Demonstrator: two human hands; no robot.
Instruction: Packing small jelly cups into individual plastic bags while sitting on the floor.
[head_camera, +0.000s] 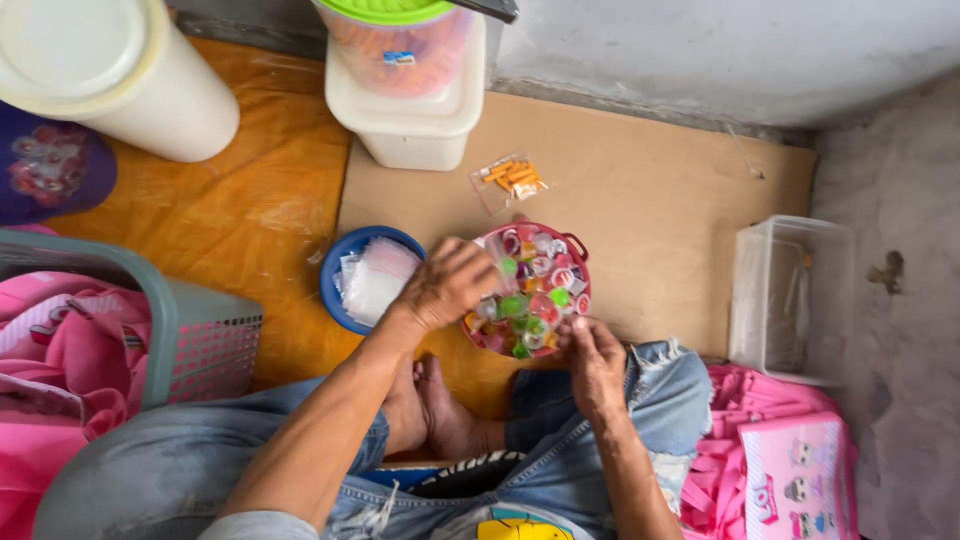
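Red basket (578, 246) of small colourful jelly cups sits on cardboard, landmark. Left hand (448, 285) over its left rim, fingers curled, pinching a clear bag (497, 250). Right hand (594, 358) at near rim, grip unclear. Blue bowl (340, 262) of clear bags just left.

Red basket (578, 243) of multicoloured jelly cups (530, 300), blue bowl (345, 250), pink bags (790, 470)

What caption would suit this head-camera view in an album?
Seated person's left hand and right hand reach into a red basket of small colourful jelly cups.
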